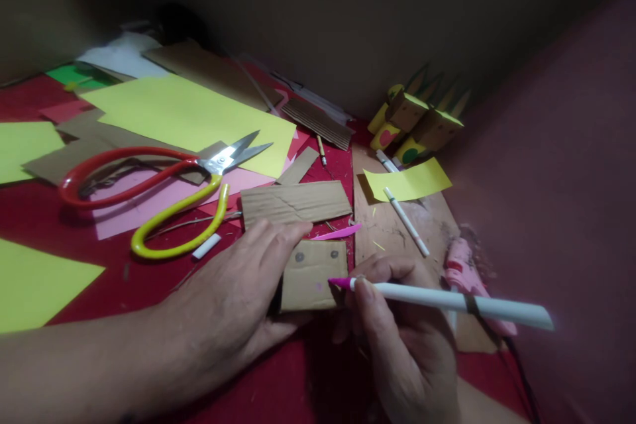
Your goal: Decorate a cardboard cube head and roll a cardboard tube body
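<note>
My right hand (402, 338) is closed in a pinch round a white felt-tip marker (501, 311) with a magenta tip. The tip is at the face of a small cardboard box (305, 288), close to a faint pink mark. Two dark round dots sit near the box's upper edge. My left hand (238, 285) grips the box from its left side, with the thumb low and partly hidden. Just beyond the fingers lies a cardboard strip (298, 202). A thin pink strip (338, 232) shows between that strip and the box.
Scissors (218, 162) with one red and one yellow handle lie open at left on yellow paper (199, 109) and cardboard scraps. Decorated cardboard figures (417, 116) stand at the back right. A pink glue gun (470, 271) and another marker (407, 222) lie at right.
</note>
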`<state>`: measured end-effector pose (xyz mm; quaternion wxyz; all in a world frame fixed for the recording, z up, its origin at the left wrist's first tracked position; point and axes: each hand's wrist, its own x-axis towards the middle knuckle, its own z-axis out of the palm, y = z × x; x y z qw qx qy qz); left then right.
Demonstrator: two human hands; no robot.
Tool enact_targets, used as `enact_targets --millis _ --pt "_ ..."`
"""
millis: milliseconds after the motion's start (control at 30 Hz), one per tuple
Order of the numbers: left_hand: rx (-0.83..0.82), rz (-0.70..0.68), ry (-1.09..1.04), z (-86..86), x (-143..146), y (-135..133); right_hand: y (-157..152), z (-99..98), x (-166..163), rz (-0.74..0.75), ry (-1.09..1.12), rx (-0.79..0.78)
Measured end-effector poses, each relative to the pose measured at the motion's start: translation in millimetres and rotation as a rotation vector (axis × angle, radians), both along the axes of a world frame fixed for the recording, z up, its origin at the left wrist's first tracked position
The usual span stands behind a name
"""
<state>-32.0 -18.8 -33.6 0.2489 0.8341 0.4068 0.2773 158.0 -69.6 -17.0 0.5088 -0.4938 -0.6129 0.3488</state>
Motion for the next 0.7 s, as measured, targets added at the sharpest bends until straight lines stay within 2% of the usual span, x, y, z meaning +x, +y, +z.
enact_targets --millis 267,433,600,700 --pt "0.006 0.002 0.004 -2.2 0.5 0.8 -1.1 0.1 1.5 0.034 -0.03 -0.015" --pt "0.008 0.003 0.013 0.1 0.2 -0.1 -1.9 0.7 -1.4 -0.011 0.019 -0.016" --pt "-0.011 0.002 0.017 2.4 0.2 0.3 -2.0 -1.1 1.8 0.039 0.019 -0.019" --pt "-0.017 -0.001 0.019 2.2 0.2 0.4 -2.7 -1.3 2.0 0.019 0.083 -0.042"
